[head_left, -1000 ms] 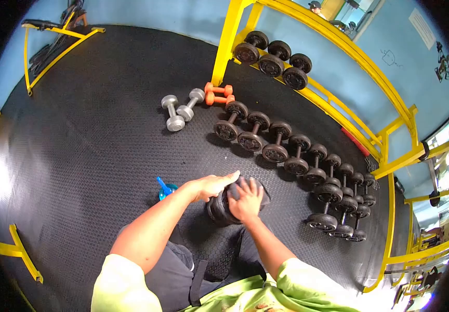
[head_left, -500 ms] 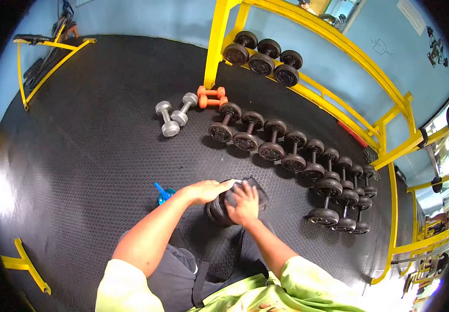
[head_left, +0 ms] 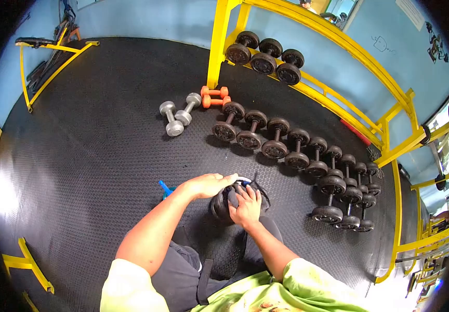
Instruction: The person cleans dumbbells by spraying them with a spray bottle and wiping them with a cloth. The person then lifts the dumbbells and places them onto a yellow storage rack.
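Between my knees stands a black dumbbell (head_left: 220, 206), partly covered by my hands. My left hand (head_left: 209, 185) lies over its upper left edge, the thumb side toward the top; its fingertips are hidden. My right hand (head_left: 246, 206) presses on a dark cloth (head_left: 258, 191) at the dumbbell's right side, with fingers partly spread over it. A white and blue bit shows between the hands. Just left of my left forearm is a blue bottle or spray (head_left: 166, 189), mostly hidden.
Two silver dumbbells (head_left: 170, 118) and orange dumbbells (head_left: 214, 97) lie ahead. A long row of black dumbbells (head_left: 275, 138) runs to the right, beside a yellow rack (head_left: 215, 57) holding more. A yellow bench frame (head_left: 61, 48) stands at the back left.
The dark cloth under my right hand has changed shape, and a white and blue part now shows. My right hand has shifted slightly; my left hand stays on the dumbbell. The view tilted slightly.
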`<action>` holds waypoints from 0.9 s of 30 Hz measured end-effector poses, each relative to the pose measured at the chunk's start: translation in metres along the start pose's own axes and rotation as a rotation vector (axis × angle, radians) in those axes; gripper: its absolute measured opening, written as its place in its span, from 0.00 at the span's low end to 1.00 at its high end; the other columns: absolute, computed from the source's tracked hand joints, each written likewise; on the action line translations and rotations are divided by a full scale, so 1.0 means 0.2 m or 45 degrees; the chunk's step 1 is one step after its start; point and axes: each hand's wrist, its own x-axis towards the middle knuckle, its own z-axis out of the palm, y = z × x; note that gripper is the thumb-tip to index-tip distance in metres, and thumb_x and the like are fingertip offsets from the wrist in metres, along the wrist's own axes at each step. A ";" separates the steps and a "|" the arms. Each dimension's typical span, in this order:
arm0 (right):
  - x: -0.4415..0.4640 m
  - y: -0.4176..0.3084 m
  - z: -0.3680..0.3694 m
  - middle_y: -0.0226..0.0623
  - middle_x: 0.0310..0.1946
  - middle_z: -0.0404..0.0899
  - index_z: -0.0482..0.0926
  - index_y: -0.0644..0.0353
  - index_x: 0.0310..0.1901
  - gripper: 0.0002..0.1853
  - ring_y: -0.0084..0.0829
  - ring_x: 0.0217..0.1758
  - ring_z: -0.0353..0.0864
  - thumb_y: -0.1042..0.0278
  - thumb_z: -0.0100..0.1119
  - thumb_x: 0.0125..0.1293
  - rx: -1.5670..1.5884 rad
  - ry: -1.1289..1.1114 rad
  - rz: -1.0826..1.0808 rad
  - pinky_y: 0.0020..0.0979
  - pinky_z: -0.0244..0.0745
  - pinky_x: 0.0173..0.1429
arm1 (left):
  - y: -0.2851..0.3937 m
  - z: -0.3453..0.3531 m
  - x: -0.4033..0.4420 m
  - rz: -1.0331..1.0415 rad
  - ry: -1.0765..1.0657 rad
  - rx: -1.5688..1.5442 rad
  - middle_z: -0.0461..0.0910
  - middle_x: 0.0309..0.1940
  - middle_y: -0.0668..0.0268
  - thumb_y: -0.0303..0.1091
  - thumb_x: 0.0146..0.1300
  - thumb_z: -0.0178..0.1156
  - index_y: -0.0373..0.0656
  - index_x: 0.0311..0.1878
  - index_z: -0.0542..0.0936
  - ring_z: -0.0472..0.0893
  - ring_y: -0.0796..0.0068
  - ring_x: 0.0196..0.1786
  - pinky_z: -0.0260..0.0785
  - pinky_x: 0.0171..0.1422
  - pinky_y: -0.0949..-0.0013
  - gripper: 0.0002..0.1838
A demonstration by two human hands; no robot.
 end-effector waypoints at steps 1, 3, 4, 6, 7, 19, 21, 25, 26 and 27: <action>0.01 0.01 -0.04 0.35 0.58 0.77 0.82 0.54 0.52 0.22 0.38 0.67 0.68 0.53 0.61 0.58 0.038 -0.039 -0.069 0.44 0.54 0.73 | 0.02 -0.01 -0.01 0.014 -0.013 -0.013 0.66 0.68 0.50 0.64 0.71 0.40 0.34 0.66 0.69 0.63 0.58 0.72 0.52 0.76 0.63 0.40; 0.01 0.03 -0.18 0.36 0.55 0.79 0.82 0.56 0.50 0.20 0.36 0.62 0.72 0.56 0.61 0.59 0.558 -0.341 0.144 0.40 0.60 0.68 | 0.04 -0.02 -0.03 -0.022 0.002 0.022 0.65 0.69 0.49 0.66 0.68 0.44 0.35 0.68 0.67 0.64 0.58 0.72 0.52 0.75 0.63 0.42; 0.01 0.03 -0.26 0.37 0.53 0.80 0.82 0.59 0.48 0.17 0.34 0.57 0.76 0.58 0.61 0.61 1.082 -0.653 0.354 0.35 0.65 0.64 | 0.04 0.00 -0.04 -0.064 0.046 0.039 0.65 0.69 0.49 0.68 0.65 0.47 0.36 0.69 0.66 0.64 0.57 0.72 0.54 0.75 0.61 0.45; 0.03 -0.02 -0.35 0.37 0.51 0.79 0.81 0.62 0.48 0.17 0.31 0.54 0.76 0.60 0.61 0.62 1.345 -0.407 0.362 0.32 0.67 0.60 | 0.06 0.01 -0.06 -0.042 -0.005 -0.020 0.66 0.68 0.50 0.70 0.55 0.60 0.37 0.72 0.61 0.66 0.58 0.70 0.57 0.72 0.61 0.52; 0.04 -0.07 -0.39 0.37 0.49 0.79 0.79 0.65 0.47 0.16 0.28 0.51 0.76 0.62 0.60 0.64 1.604 -0.161 0.360 0.30 0.69 0.57 | 0.09 0.02 -0.08 0.135 -0.134 -0.227 0.71 0.63 0.55 0.64 0.55 0.66 0.40 0.71 0.63 0.70 0.64 0.64 0.64 0.67 0.61 0.49; 0.32 0.06 -0.03 0.53 0.50 0.77 0.77 0.58 0.53 0.33 0.52 0.55 0.75 0.35 0.52 0.62 0.045 -0.168 0.530 0.48 0.70 0.57 | 0.08 -0.16 -0.05 -0.012 0.771 0.316 0.81 0.41 0.48 0.32 0.52 0.63 0.40 0.50 0.75 0.80 0.50 0.50 0.72 0.53 0.55 0.20; 0.35 0.05 0.01 0.51 0.48 0.77 0.77 0.58 0.53 0.31 0.50 0.53 0.76 0.37 0.52 0.62 0.029 -0.161 0.533 0.49 0.70 0.55 | 0.01 -0.19 0.02 -0.137 0.704 0.356 0.77 0.48 0.43 0.28 0.52 0.59 0.44 0.58 0.70 0.78 0.44 0.54 0.71 0.57 0.52 0.26; 0.38 0.06 0.01 0.47 0.44 0.77 0.77 0.58 0.50 0.29 0.48 0.49 0.76 0.39 0.54 0.62 0.050 -0.189 0.490 0.48 0.69 0.52 | -0.08 -0.20 0.13 -0.353 0.310 0.287 0.75 0.51 0.41 0.26 0.55 0.57 0.49 0.63 0.69 0.77 0.41 0.54 0.69 0.60 0.50 0.28; 0.39 0.07 0.01 0.46 0.44 0.77 0.77 0.58 0.50 0.29 0.48 0.49 0.75 0.39 0.55 0.61 0.038 -0.200 0.488 0.48 0.69 0.52 | -0.16 -0.18 0.18 -0.313 0.223 0.211 0.77 0.51 0.43 0.26 0.56 0.57 0.46 0.62 0.70 0.77 0.43 0.55 0.69 0.60 0.51 0.27; 0.39 0.08 0.02 0.45 0.44 0.77 0.77 0.58 0.50 0.28 0.47 0.48 0.75 0.40 0.56 0.60 0.026 -0.210 0.483 0.47 0.69 0.52 | -0.23 -0.16 0.20 -0.273 0.143 0.132 0.78 0.51 0.44 0.26 0.56 0.56 0.44 0.60 0.71 0.77 0.45 0.55 0.69 0.59 0.52 0.25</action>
